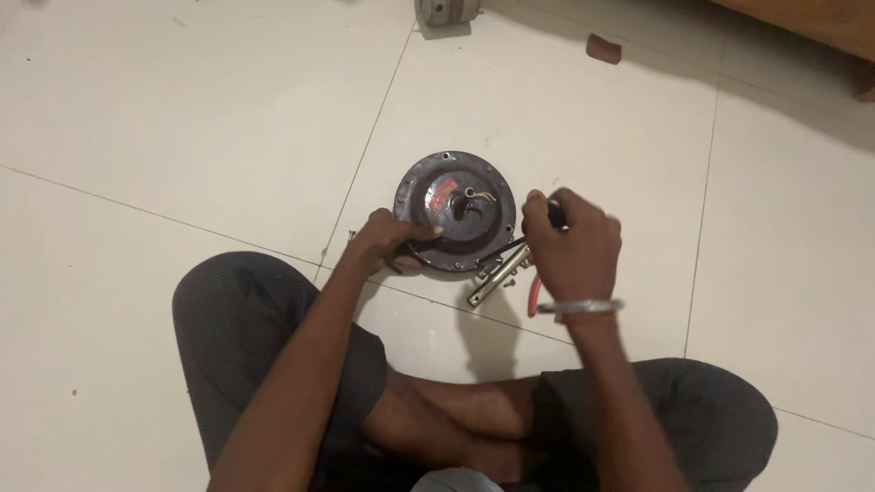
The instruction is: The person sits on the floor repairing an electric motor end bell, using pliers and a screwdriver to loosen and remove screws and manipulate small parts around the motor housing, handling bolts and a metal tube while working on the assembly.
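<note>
A round dark metal motor housing [456,211] lies flat on the tiled floor, with a red label and short wires at its hub. My left hand [387,239] rests on its near left rim, thumb on top. My right hand [572,242] is closed around a dark tool handle [553,211] at the housing's right edge; a thin dark shaft runs from it toward the rim. Under that hand lie a metal bracket-like piece [497,276] and pliers with red grips [532,296]. A metal bangle sits on my right wrist.
I sit cross-legged on white floor tiles [182,137], knees to either side. A grey metal part [447,11] lies at the top edge, a small brown block [603,48] to its right. Wooden furniture [820,23] fills the top right corner. A tiny screw [351,235] lies left of my hand.
</note>
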